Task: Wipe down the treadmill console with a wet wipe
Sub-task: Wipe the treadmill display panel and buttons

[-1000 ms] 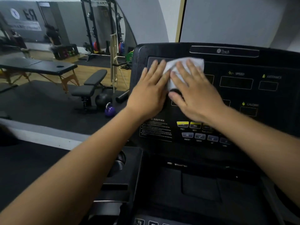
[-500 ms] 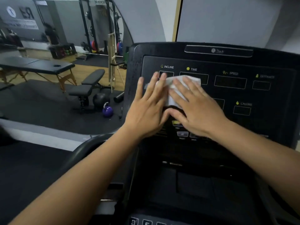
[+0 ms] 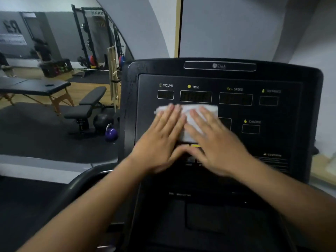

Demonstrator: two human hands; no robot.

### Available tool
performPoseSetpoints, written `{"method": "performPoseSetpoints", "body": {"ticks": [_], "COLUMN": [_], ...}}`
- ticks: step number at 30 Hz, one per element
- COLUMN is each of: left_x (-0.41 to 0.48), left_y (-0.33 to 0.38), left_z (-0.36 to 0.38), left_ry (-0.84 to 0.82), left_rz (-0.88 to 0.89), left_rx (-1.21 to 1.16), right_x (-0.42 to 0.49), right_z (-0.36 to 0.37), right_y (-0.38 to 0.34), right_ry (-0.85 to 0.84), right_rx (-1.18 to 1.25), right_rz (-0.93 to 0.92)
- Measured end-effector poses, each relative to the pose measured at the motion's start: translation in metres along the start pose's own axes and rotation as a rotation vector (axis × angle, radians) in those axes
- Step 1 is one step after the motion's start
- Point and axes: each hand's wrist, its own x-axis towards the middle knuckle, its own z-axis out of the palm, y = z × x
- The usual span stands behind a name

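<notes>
Both hands lie flat on a white wet wipe [image 3: 189, 122], with the fingers stretched out and not curled around it. The left hand [image 3: 160, 142] presses on the left part of the wipe, and the right hand [image 3: 216, 142] presses on the right part. The thumbs meet just under the wipe. The wipe is pushed against the black treadmill console [image 3: 283, 113], in the middle of its left half, just under the small dark windows marked INCLINE and TIME. Its top edge peeks out above the fingertips. A bit of a yellow button [image 3: 195, 146] shows right under the wipe, between the two hands. More windows marked SPEED and CALORIE sit to the right, away from the hands. Both bare arms reach up from the bottom of the view. Off to the left is a gym room with a black bench [image 3: 87, 104], a purple kettlebell [image 3: 111, 133] on the floor and a black massage table [image 3: 34, 87].
</notes>
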Motion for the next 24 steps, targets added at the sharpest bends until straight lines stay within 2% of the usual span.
{"method": "performPoseSetpoints", "body": {"ticks": [3,6,9,12,14,24], "left_x": [0.058,0.066,0.021,-0.045,-0.059,0.086], "left_y": [-0.025,-0.024,0.009,0.045,0.047,-0.033], "left_z": [-0.025,-0.027,-0.008,0.01,0.017,-0.04], "left_ry": [0.018,0.028,0.027,-0.074,-0.098,-0.003], "left_rz": [-0.052,-0.064,-0.045,0.005,0.042,-0.164], "left_rx": [-0.01,-0.033,-0.087,-0.117,-0.105,-0.054], "right_x": [0.046,0.052,0.008,-0.063,-0.078,0.075], "right_z": [-0.031,-0.036,-0.009,0.02,0.028,-0.044], "right_y": [0.032,0.038,0.012,-0.032,-0.033,0.037], "right_ry": [0.025,0.02,0.025,-0.073,-0.111,0.018], "right_rx": [-0.063,-0.102,-0.019,0.031,0.014,-0.065], "right_rz": [0.074,0.063,0.021,-0.039,-0.081,0.091]}}
